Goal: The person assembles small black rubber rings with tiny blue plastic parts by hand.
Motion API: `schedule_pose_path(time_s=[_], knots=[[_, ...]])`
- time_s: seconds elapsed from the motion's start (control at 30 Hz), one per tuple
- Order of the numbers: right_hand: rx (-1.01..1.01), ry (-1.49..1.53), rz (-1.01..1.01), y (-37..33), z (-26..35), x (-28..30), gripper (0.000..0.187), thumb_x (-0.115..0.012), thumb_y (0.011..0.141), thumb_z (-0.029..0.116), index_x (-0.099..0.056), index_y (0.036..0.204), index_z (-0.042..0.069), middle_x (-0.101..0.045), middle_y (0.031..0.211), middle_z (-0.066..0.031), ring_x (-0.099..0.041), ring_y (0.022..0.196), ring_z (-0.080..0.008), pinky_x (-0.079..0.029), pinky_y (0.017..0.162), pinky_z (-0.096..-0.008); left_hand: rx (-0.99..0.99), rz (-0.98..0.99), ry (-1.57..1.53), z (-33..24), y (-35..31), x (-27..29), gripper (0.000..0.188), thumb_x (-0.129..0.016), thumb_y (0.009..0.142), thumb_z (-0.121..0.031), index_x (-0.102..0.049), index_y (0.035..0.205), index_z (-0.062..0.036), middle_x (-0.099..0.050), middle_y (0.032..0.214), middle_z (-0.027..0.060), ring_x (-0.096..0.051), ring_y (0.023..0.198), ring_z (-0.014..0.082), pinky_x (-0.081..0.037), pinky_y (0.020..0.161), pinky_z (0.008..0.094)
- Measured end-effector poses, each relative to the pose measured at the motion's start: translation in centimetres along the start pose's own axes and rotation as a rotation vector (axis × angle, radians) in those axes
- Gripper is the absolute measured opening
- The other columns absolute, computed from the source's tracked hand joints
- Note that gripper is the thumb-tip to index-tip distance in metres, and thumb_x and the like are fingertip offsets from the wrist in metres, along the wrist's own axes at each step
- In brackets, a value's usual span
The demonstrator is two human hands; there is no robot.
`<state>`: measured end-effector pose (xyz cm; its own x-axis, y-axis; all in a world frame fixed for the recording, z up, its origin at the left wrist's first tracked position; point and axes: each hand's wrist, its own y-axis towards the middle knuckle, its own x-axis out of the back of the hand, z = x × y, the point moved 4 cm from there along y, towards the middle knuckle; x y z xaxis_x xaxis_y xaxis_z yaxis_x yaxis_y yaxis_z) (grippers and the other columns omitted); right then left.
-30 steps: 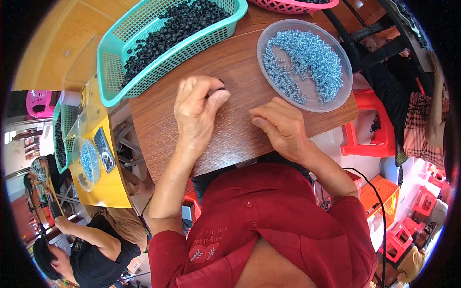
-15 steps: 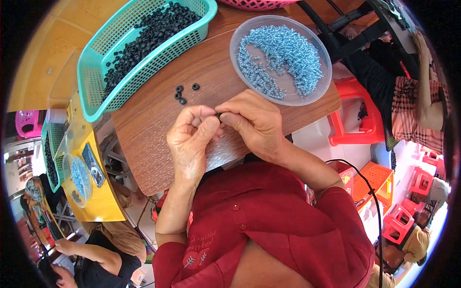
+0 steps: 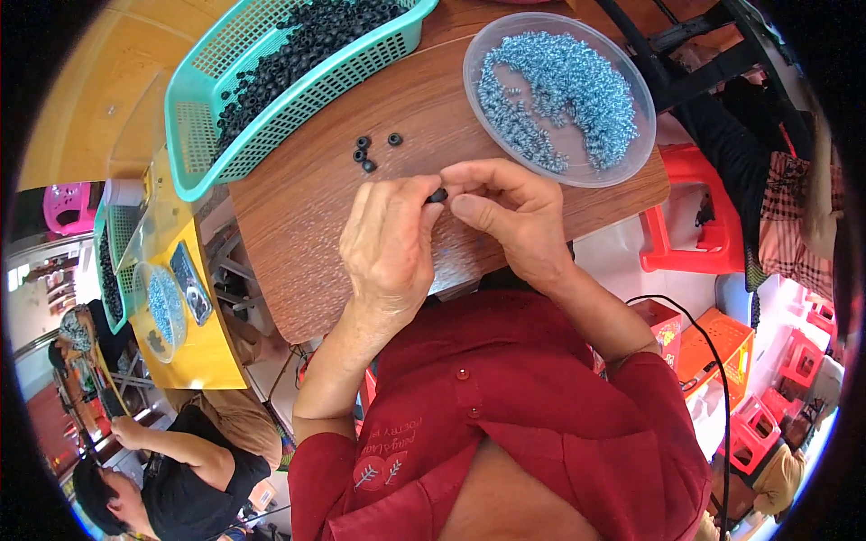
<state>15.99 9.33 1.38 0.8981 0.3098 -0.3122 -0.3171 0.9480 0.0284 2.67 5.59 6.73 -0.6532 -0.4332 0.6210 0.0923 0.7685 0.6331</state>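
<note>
Between the thumb and fingers of my left hand (image 3: 392, 239) is a small round black piece (image 3: 437, 195), rubber-like in look. My right hand (image 3: 514, 212) is just right of it, its thumb and index fingertip apart on either side of a gap; nothing shows between them. Beyond my left hand, several loose black pieces (image 3: 363, 142) with holes in them lie on the wooden table (image 3: 298, 234). A turquoise plastic basket (image 3: 307, 101) full of such black pieces stands at the far left. To the far right, a round clear tub (image 3: 577, 180) holds many small shiny blue pieces (image 3: 550, 77).
A red plastic stool (image 3: 695, 252) is right of the table, near a person in checked clothing (image 3: 794, 216). On the left, a yellow table (image 3: 194, 356) bears another clear tub (image 3: 162, 311). A person in black (image 3: 194, 478) sits at the lower left. A black cable (image 3: 704, 361) hangs on the right.
My hands have drawn apart slightly. The black piece now shows in my left hand, and the right fingertips have separated. The whole view has shifted, with the table appearing further right and higher.
</note>
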Motion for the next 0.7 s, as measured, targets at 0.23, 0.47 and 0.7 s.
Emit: schedule_pose_path(time_s=[0.23,0.47,0.7], knots=[[-0.164,0.226,0.028,0.1,-0.9,-0.3,0.023,-0.067,0.082,0.004,-0.065,0.105,-0.001,-0.065,0.086,-0.0031,-0.056,0.073,-0.0065,-0.043,0.061,-0.0194,-0.077,0.110,0.089,-0.5,0.4,0.4,0.027,-0.068,0.068,0.006,-0.063,0.094,0.0010,-0.060,0.080,0.0121,-0.056,0.068,0.0268,-0.045,0.058,0.0332],[-0.223,0.375,0.039,0.0,-1.6,0.0,0.018,-0.070,0.080,0.005,-0.067,0.097,0.001,-0.067,0.086,-0.0029,-0.057,0.072,-0.0048,-0.043,0.060,-0.0174,-0.101,0.147,0.069,-0.7,0.8,0.4,0.027,-0.068,0.066,0.006,-0.064,0.093,0.0011,-0.059,0.080,0.0117,-0.055,0.066,0.0261,-0.044,0.056,0.0328],[-0.219,0.398,0.023,0.0,-1.2,-0.7,0.014,-0.068,0.081,0.003,-0.064,0.095,0.000,-0.063,0.081,-0.0031,-0.053,0.065,-0.0069,-0.042,0.059,-0.0203,-0.043,0.113,0.030,-0.6,0.4,0.7,0.030,-0.067,0.063,0.008,-0.062,0.092,0.0021,-0.060,0.079,0.0127,-0.056,0.067,0.0272,-0.046,0.056,0.0342]])
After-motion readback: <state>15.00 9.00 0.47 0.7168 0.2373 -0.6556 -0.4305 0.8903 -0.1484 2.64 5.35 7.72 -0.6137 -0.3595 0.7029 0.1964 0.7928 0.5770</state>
